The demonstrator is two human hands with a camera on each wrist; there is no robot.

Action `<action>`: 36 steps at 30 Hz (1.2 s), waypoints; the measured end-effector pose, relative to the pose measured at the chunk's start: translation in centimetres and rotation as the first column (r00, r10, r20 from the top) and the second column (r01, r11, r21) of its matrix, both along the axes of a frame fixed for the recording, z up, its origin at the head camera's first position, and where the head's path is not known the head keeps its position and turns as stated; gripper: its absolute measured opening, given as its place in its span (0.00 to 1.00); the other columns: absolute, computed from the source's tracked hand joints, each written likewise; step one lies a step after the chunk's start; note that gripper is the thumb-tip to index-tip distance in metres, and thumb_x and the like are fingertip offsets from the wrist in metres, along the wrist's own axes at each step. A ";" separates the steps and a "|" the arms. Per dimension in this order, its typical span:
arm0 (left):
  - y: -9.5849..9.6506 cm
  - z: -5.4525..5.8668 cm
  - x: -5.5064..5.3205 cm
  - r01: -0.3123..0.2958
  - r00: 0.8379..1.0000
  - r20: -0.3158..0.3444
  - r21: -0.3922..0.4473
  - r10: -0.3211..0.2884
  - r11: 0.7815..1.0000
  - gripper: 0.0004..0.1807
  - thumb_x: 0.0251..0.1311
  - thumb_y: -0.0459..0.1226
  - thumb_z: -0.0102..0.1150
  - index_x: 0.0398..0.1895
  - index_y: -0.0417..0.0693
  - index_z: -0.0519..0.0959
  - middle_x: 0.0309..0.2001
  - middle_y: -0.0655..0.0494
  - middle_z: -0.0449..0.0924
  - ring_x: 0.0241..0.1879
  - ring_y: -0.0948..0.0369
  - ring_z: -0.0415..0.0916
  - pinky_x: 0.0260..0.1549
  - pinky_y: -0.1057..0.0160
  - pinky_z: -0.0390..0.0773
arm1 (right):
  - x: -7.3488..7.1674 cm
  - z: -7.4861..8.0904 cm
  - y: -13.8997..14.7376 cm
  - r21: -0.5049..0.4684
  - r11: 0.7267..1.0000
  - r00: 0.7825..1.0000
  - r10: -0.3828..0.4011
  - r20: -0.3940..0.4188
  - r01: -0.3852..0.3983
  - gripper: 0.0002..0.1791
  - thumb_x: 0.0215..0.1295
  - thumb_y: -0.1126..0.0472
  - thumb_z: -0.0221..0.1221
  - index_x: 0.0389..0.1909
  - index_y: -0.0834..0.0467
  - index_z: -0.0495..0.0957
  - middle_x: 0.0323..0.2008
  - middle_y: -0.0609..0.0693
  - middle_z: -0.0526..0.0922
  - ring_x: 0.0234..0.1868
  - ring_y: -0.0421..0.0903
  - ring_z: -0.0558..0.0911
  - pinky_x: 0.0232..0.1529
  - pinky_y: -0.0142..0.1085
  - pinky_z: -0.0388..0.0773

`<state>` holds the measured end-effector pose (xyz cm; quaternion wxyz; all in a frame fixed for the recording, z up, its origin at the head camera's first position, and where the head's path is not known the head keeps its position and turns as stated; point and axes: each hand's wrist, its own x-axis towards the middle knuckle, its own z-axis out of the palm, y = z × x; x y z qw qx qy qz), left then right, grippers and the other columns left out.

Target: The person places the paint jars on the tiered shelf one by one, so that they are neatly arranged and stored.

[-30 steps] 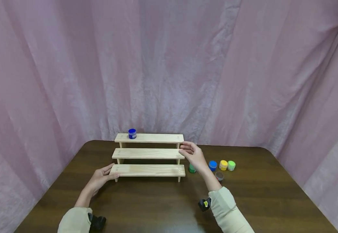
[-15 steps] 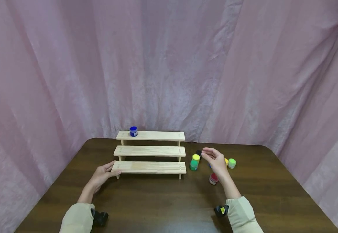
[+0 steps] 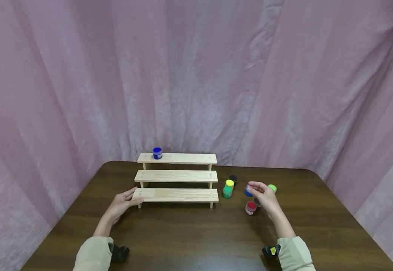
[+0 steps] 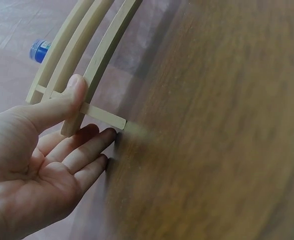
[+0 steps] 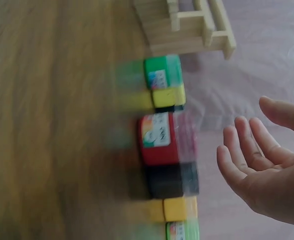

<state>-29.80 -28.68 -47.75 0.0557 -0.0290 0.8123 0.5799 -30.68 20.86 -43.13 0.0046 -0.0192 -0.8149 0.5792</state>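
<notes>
A three-tier wooden display stand (image 3: pixel 176 175) stands on the table, with a dark blue paint jar (image 3: pixel 157 153) towards the left of its top tier. My left hand (image 3: pixel 119 205) grips the left end of the lowest tier; in the left wrist view its thumb lies against the board, fingers at the other side. My right hand (image 3: pixel 266 198) is above the jars at the right, holding nothing, fingers loosely bent. Closest to it are a blue jar (image 3: pixel 248 191), a red jar (image 3: pixel 250 208) and a dark jar (image 5: pixel 164 181). It partly hides this group.
Green (image 3: pixel 227 192), yellow (image 3: pixel 229 183) and black (image 3: pixel 233 178) jars stand together just right of the stand. An orange-yellow jar (image 5: pixel 174 209) and a light green jar (image 3: pixel 272 188) are farther right. A pink curtain (image 3: pixel 196 82) hangs behind the table (image 3: pixel 189 237).
My right hand has moved from beside the stand's right end, rightwards and nearer, to over the jars. The left hand keeps its grip on the stand. The view has shifted slightly.
</notes>
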 end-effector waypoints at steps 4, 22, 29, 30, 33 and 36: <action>-0.1 -0.2 0.1 0.000 1.000 -0.014 0.009 0.000 1.000 0.45 0.61 0.43 0.65 0.76 0.39 0.53 0.70 0.37 0.59 0.74 0.43 0.52 0.72 0.40 0.52 | 0.0 -0.7 0.6 0.019 1.000 0.999 -0.008 -0.044 0.009 0.23 0.69 0.63 0.58 0.61 0.70 0.71 0.55 0.64 0.81 0.38 0.23 0.76 0.46 0.22 0.75; -0.1 -0.2 0.1 0.009 1.000 -0.001 0.017 -0.009 1.000 0.45 0.62 0.44 0.64 0.76 0.40 0.51 0.71 0.37 0.57 0.74 0.42 0.49 0.72 0.38 0.49 | -0.8 -4.1 6.3 -0.131 0.918 0.915 0.389 0.105 -0.375 0.37 0.69 0.61 0.58 0.73 0.69 0.54 0.70 0.67 0.64 0.69 0.46 0.69 0.54 0.23 0.75; -0.1 -0.1 0.2 0.004 1.000 0.005 0.017 -0.005 1.000 0.45 0.62 0.43 0.64 0.76 0.41 0.52 0.70 0.37 0.58 0.74 0.42 0.51 0.72 0.40 0.50 | -0.9 -4.8 6.3 -0.122 0.931 0.925 0.359 0.128 -0.345 0.36 0.68 0.63 0.57 0.72 0.68 0.56 0.73 0.69 0.57 0.75 0.68 0.50 0.63 0.38 0.72; -0.1 -0.1 0.2 0.002 1.000 0.005 0.020 -0.002 1.000 0.45 0.62 0.43 0.64 0.76 0.41 0.52 0.70 0.38 0.58 0.74 0.43 0.51 0.72 0.40 0.51 | -0.9 -4.9 6.3 -0.110 0.936 0.929 0.348 0.130 -0.335 0.35 0.68 0.63 0.57 0.72 0.69 0.57 0.73 0.69 0.57 0.74 0.69 0.52 0.64 0.39 0.72; 0.0 -0.1 0.1 -0.004 1.000 0.013 0.029 0.004 1.000 0.46 0.61 0.44 0.65 0.76 0.41 0.52 0.71 0.38 0.58 0.74 0.44 0.51 0.73 0.41 0.51 | -0.9 -4.9 6.2 -0.086 0.950 0.941 0.310 0.138 -0.301 0.33 0.67 0.63 0.58 0.70 0.69 0.61 0.73 0.69 0.57 0.71 0.65 0.60 0.60 0.38 0.74; -0.1 -0.1 0.0 -0.009 1.000 0.022 0.031 0.008 0.999 0.47 0.60 0.45 0.66 0.76 0.42 0.52 0.71 0.39 0.57 0.75 0.44 0.49 0.73 0.41 0.50 | -0.9 -5.0 6.2 -0.065 0.952 0.943 0.304 0.132 -0.298 0.32 0.68 0.61 0.58 0.69 0.69 0.62 0.72 0.69 0.59 0.70 0.60 0.63 0.57 0.35 0.74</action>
